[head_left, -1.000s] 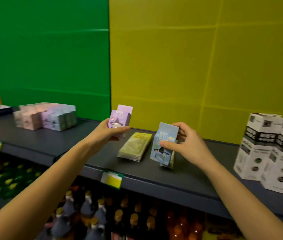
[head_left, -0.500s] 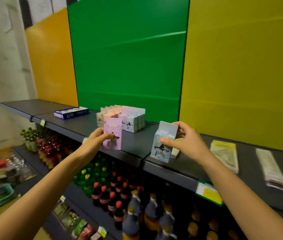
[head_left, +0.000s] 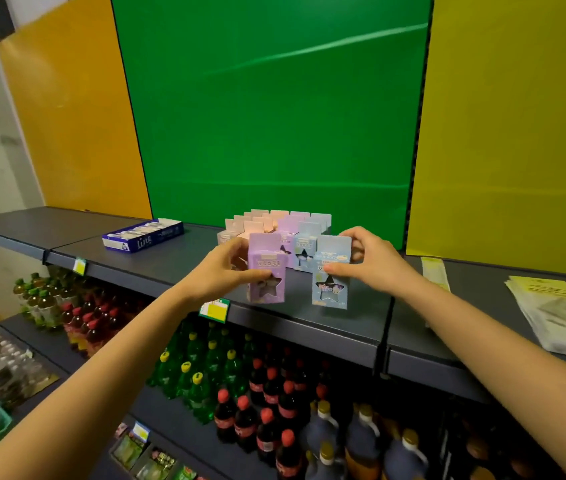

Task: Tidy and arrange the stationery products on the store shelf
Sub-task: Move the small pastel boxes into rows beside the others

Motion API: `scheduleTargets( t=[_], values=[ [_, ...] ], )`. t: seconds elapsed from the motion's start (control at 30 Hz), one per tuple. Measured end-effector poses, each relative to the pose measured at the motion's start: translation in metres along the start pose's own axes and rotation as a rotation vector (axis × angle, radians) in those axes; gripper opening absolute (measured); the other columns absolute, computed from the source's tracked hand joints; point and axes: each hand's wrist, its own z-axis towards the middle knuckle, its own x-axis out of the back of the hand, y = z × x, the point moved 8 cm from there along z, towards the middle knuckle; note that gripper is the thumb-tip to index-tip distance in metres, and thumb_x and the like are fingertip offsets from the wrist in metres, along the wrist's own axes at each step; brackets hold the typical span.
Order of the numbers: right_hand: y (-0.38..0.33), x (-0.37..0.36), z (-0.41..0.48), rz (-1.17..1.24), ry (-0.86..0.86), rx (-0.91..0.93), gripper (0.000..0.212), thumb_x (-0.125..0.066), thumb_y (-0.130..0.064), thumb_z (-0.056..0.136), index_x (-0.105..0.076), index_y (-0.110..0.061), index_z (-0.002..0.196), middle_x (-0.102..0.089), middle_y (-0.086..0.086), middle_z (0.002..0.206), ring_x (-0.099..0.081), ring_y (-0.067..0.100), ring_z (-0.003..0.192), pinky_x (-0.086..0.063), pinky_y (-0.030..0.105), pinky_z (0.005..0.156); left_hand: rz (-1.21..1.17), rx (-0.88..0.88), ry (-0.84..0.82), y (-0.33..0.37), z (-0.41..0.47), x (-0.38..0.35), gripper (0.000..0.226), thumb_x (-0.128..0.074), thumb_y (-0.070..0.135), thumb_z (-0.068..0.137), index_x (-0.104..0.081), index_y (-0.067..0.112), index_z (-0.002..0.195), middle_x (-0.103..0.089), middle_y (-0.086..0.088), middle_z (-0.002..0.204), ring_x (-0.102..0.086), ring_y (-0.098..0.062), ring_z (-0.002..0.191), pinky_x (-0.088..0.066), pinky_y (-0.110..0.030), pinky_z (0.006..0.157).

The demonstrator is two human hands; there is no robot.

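My left hand [head_left: 221, 270] grips a small purple box [head_left: 267, 271] with a star-shaped window, held upright just above the dark grey shelf [head_left: 326, 323]. My right hand [head_left: 370, 258] grips a matching light blue box [head_left: 330, 275] beside it on the right. Both boxes stand directly in front of a cluster of similar pink, purple and blue boxes [head_left: 281, 223] lined up in rows against the green back panel. The hands hide part of that cluster's front row.
A blue and white carton [head_left: 143, 235] lies on the shelf to the left. Flat yellow-green packets [head_left: 565, 313] and a narrow packet [head_left: 434, 271] lie to the right. Soda and sauce bottles [head_left: 257, 393] fill the shelves below. Yellow price tags [head_left: 215, 310] hang on the shelf edge.
The view has swung left, bringing the box cluster to the centre. Both hands have carried their boxes leftward and now hold them right in front of the cluster.
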Motion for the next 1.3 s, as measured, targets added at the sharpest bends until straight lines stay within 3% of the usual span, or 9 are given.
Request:
scheduleTargets(
  t=[0.13, 0.3, 0.47, 0.63, 0.8, 1.0, 1.13, 1.3],
  values=[
    [0.002, -0.016, 0.032, -0.090, -0.022, 0.004, 0.055, -0.074, -0.023, 0.076, -0.045, -0.012, 0.121, -0.062, 0.005, 0.124, -0.059, 0.014, 0.096, -0.049, 0.025, 0.084, 0.035, -0.055, -0.042, -0.013, 0.034, 0.000, 0.047, -0.072, 0.018, 0.076, -0.048, 0.007, 0.115, -0.063, -0.001, 0.101, -0.062, -0.021, 0.087, -0.053, -0.028, 0.073],
    [0.009, -0.030, 0.066, -0.220, -0.024, 0.002, 0.053, -0.072, -0.031, 0.077, -0.045, -0.015, 0.120, -0.062, 0.004, 0.120, -0.063, 0.022, 0.101, -0.052, 0.036, 0.089, 0.098, -0.122, -0.129, -0.018, 0.082, 0.003, 0.050, -0.073, 0.012, 0.075, -0.041, 0.008, 0.112, -0.054, -0.005, 0.102, -0.061, -0.013, 0.071, -0.050, -0.018, 0.054],
    [0.013, -0.034, 0.088, -0.288, -0.011, -0.013, 0.050, -0.073, -0.029, 0.076, -0.050, -0.016, 0.118, -0.057, 0.002, 0.122, -0.064, 0.022, 0.095, -0.052, 0.033, 0.085, 0.181, -0.204, -0.314, -0.028, 0.117, -0.007, 0.037, -0.071, 0.013, 0.078, -0.040, 0.017, 0.098, -0.053, -0.004, 0.097, -0.063, -0.027, 0.080, -0.054, -0.043, 0.066],
    [0.022, -0.036, 0.096, -0.263, 0.000, -0.090, 0.048, -0.073, -0.027, 0.076, -0.049, -0.019, 0.117, -0.056, -0.007, 0.110, -0.063, 0.013, 0.087, -0.047, 0.011, 0.064, 0.266, -0.334, -0.343, -0.035, 0.135, -0.009, 0.037, -0.074, 0.022, 0.075, -0.044, 0.015, 0.096, -0.050, 0.009, 0.081, -0.051, -0.013, 0.074, -0.046, -0.028, 0.068],
    [0.024, -0.041, 0.099, -0.230, 0.096, -0.144, 0.051, -0.077, -0.027, 0.072, -0.046, -0.020, 0.113, -0.052, -0.016, 0.094, -0.057, -0.002, 0.078, -0.047, 0.009, 0.058, 0.413, -0.442, -0.296, -0.042, 0.150, -0.005, 0.040, -0.076, 0.033, 0.071, -0.045, 0.019, 0.092, -0.047, 0.014, 0.077, -0.046, -0.013, 0.069, -0.037, -0.024, 0.058],
    [0.020, -0.048, 0.099, -0.223, 0.246, -0.173, 0.050, -0.077, -0.025, 0.071, -0.048, -0.020, 0.112, -0.050, -0.021, 0.091, -0.057, -0.001, 0.084, -0.048, 0.008, 0.064, 0.736, -0.678, -0.215, -0.040, 0.165, 0.000, 0.055, -0.068, 0.052, 0.071, -0.054, 0.016, 0.110, -0.061, -0.001, 0.107, -0.049, -0.020, 0.098, -0.038, -0.033, 0.082],
    [0.020, -0.052, 0.096, -0.193, 0.346, -0.169, 0.046, -0.076, -0.019, 0.072, -0.049, -0.020, 0.110, -0.053, -0.010, 0.102, -0.057, 0.005, 0.093, -0.057, 0.017, 0.068, 0.799, -0.782, -0.174, -0.040, 0.168, 0.002, 0.060, -0.062, 0.058, 0.073, -0.054, 0.021, 0.119, -0.057, 0.002, 0.114, -0.045, -0.019, 0.105, -0.030, -0.030, 0.083],
    [0.017, -0.051, 0.091, -0.303, 0.425, -0.159, 0.046, -0.076, -0.026, 0.072, -0.052, -0.026, 0.111, -0.053, -0.012, 0.106, -0.051, 0.004, 0.101, -0.049, 0.014, 0.073, 0.766, -0.860, -0.141, -0.041, 0.167, 0.003, 0.063, -0.057, 0.060, 0.075, -0.051, 0.024, 0.127, -0.048, 0.001, 0.125, -0.039, -0.019, 0.113, -0.026, -0.029, 0.086]
  ],
)
